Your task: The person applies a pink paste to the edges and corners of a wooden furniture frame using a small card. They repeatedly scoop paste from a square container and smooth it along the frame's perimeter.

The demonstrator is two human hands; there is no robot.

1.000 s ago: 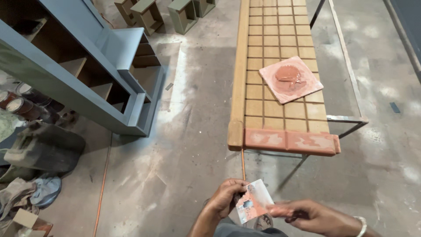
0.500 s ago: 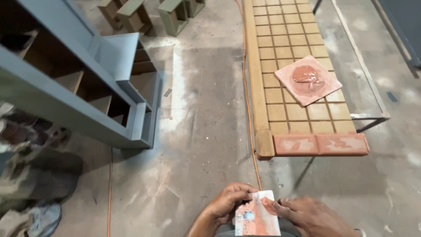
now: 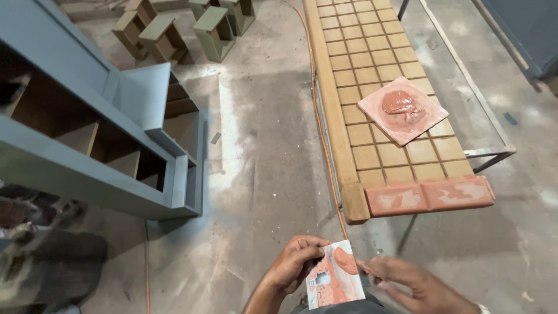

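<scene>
My left hand [image 3: 296, 264] grips a small flat card [image 3: 335, 283] smeared with reddish-pink putty, holding it by its left edge. My right hand [image 3: 410, 285] is beside the card's right edge with fingers spread, its fingertips touching or nearly touching it. Both hands are low in the view, above the concrete floor. Ahead lies a long wooden panel [image 3: 381, 99] with a grid of square grooves; its near end is coated in the same putty. A square tile [image 3: 402, 109] with a lump of putty on it rests on the panel.
A grey-blue shelving unit [image 3: 110, 139] lies on its side to the left. Small grey-green box frames [image 3: 215, 26] stand at the back. An orange cable [image 3: 322, 139] runs along the panel's left side. A metal stand [image 3: 488, 154] carries the panel. Dark bundles [image 3: 40, 256] sit at lower left.
The view has shifted so the panel sits further right and nearer. The card has dropped lower and turned flatter in my left hand; my right hand's fingers have spread.
</scene>
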